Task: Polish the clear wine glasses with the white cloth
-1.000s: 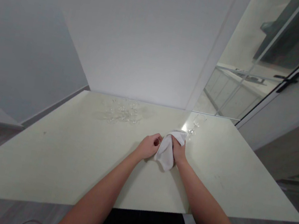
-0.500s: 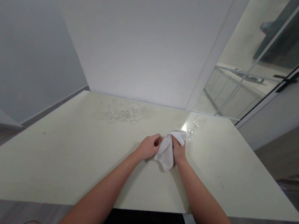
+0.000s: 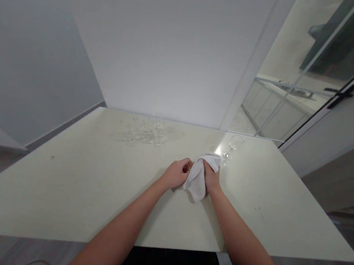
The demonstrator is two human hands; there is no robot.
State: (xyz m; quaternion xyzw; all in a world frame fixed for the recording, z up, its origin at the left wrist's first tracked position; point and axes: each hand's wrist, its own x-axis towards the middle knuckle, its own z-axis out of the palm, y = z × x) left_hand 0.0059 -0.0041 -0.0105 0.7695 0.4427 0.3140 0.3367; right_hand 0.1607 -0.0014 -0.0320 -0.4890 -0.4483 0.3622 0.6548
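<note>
A white cloth (image 3: 196, 182) hangs between my two hands above the pale table. My right hand (image 3: 211, 175) is closed on the cloth, with its fingers partly hidden in the folds. At the cloth's left side, my left hand (image 3: 177, 173) is curled round something small with a clear, shiny rim; most of that object is hidden by the hand and the cloth. A clear stemmed glass (image 3: 236, 143) stands on the table just beyond my right hand.
Several clear glasses (image 3: 145, 131) stand grouped at the back left of the table (image 3: 61, 185). A white wall panel rises behind the table's far edge. To the right are a glazed partition and a door with a black handle (image 3: 342, 96).
</note>
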